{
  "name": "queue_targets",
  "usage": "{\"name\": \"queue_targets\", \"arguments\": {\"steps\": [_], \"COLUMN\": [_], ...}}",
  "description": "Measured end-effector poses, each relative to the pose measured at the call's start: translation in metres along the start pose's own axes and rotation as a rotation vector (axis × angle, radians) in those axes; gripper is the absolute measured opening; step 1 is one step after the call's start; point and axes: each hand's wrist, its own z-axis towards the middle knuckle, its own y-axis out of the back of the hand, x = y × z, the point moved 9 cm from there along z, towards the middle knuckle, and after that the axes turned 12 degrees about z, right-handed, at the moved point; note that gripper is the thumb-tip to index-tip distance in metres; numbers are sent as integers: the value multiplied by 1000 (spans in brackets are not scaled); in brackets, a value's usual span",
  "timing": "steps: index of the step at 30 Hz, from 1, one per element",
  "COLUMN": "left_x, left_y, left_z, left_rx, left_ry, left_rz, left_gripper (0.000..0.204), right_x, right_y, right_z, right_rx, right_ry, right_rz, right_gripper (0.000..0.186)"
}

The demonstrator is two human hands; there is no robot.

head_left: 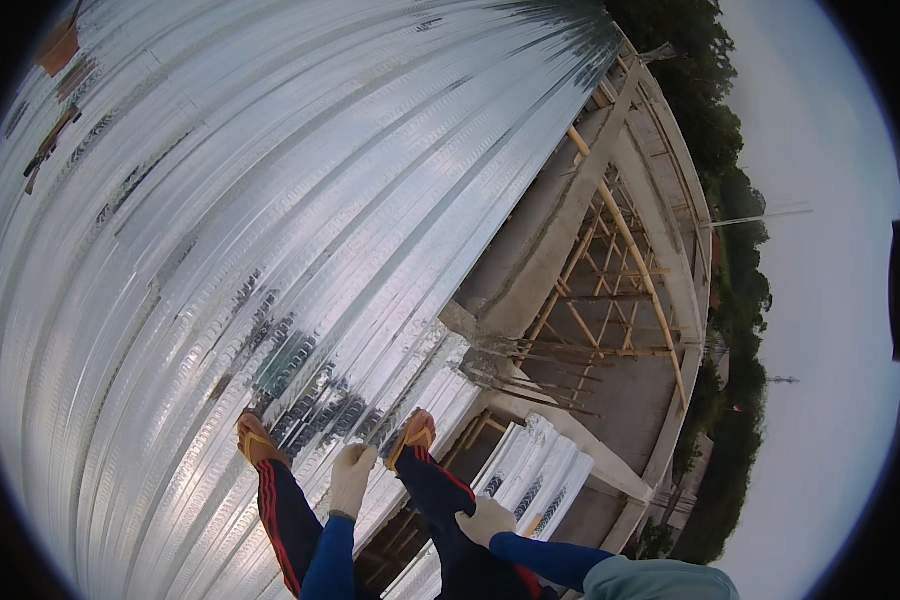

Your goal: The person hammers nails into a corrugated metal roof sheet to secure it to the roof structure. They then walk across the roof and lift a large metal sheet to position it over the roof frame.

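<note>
My left hand (351, 481), in a pale work glove, is held low over the shiny ribbed metal roofing sheets (300, 190), between my two feet. Its fingers are curled together; whether anything thin is in them is hidden. My right hand (486, 521), gloved the same way, lies against my right knee, its fingers stretched over the dark trouser leg (438, 500). My left foot (257, 436) and right foot (413, 432), in yellow-strapped sandals, stand on the metal near its edge.
Right of the sheets the roof drops to an open concrete frame (530, 280) with bamboo poles (635, 255). Bare reinforcing rods (550, 370) jut out ahead of me. A separate ribbed sheet (535, 475) lies lower right, beside a dark gap. Dark tools (52, 145) lie far left.
</note>
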Motion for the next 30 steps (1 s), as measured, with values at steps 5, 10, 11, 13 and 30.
{"name": "queue_targets", "arguments": {"steps": [5,10,11,13,30], "left_x": [-19,-17,-9,-16,-16], "left_y": [11,28,26,30,28], "left_z": [-12,-13,-11,-12,2], "left_rx": [-12,7,8,-26,-10], "left_ry": [-16,49,67,14,63], "left_rz": [115,92,45,49,-302], "left_gripper": [43,47,50,42,35], "right_x": [12,24,25,24,24], "right_y": [-10,-11,-11,-12,9], "right_z": [-15,-12,-11,-13,-3], "right_rx": [-101,-118,-119,-135,25], "right_ry": [71,106,118,121,2], "right_rz": [-104,-183,-196,-195,-76], "right_gripper": [55,53,54,54,59]}}
